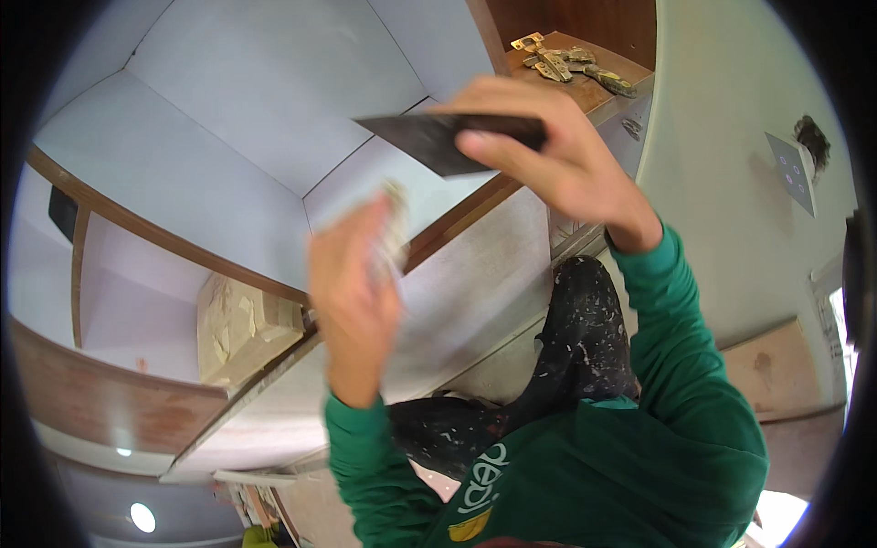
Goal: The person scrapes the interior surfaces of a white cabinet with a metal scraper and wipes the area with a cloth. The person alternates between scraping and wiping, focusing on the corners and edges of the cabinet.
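Observation:
My right hand, at upper centre, grips a dark, flat, four-sided plate between thumb and fingers; it looks like a scraper blade or sanding block, which I cannot settle. Lower and to the left, my left hand is blurred and closed around a pale, crumpled thing, perhaps a cloth. The two hands are apart. Behind them opens a cabinet with pale blue panels and a brown wood edge.
Brass-coloured hinges and a yellow-and-black handled tool lie on a wooden shelf at upper right. A cardboard box sits in the left compartment. A switch panel hangs out from the right wall beside a hole.

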`<state>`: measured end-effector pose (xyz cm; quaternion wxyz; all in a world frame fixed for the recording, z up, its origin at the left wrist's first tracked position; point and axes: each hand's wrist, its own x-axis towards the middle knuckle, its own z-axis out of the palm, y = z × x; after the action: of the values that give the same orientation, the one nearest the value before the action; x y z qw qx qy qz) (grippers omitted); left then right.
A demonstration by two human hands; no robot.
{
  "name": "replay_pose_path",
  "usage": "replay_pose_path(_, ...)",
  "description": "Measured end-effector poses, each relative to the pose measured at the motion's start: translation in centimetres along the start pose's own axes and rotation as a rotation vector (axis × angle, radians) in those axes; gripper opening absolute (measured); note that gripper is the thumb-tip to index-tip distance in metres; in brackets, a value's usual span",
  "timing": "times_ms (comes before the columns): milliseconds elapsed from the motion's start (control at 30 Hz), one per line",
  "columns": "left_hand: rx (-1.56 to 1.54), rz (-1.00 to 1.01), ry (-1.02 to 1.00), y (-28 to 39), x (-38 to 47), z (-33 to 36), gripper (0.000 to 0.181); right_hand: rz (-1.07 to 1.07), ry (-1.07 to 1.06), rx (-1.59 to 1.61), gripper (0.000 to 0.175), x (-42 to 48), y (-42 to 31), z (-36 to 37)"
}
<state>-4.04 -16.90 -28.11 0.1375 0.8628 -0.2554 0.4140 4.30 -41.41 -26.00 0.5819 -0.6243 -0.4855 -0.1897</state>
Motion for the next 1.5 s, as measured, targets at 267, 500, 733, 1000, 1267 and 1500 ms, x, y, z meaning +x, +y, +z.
replay_pose_path(267,0.745,-0.198,-0.506,-18.0,9.8,6.8,0.012,0.21,0.027,0.274,0.03,-11.6,-1.1,-1.5)
replay_pose_path(500,1.15,-0.268,-0.851,-23.1,5.5,9.5,0.019,0.437,0.157,0.367,0.029,-19.4,0.6,-4.1)
replay_pose_path(733,1.01,-0.446,-0.857,-18.3,3.2,6.3,0.019,0.475,0.079,0.408,0.028,-20.0,2.0,-4.8)
replay_pose_path(1000,0.477,-0.254,-0.6,-1.3,0.9,-4.2,0.018,0.319,-0.09,0.286,0.022,-8.2,1.0,-5.9)
replay_pose_path(1267,0.026,-0.591,0.248,-3.5,-8.2,-9.6,0.027,0.684,-0.102,0.339,0.035,6.8,6.7,5.8)
replay_pose_path(1500,-0.304,-0.691,0.506,-15.2,-8.4,-12.8,0.025,1.079,-0.446,0.24,0.021,13.4,15.6,13.3)
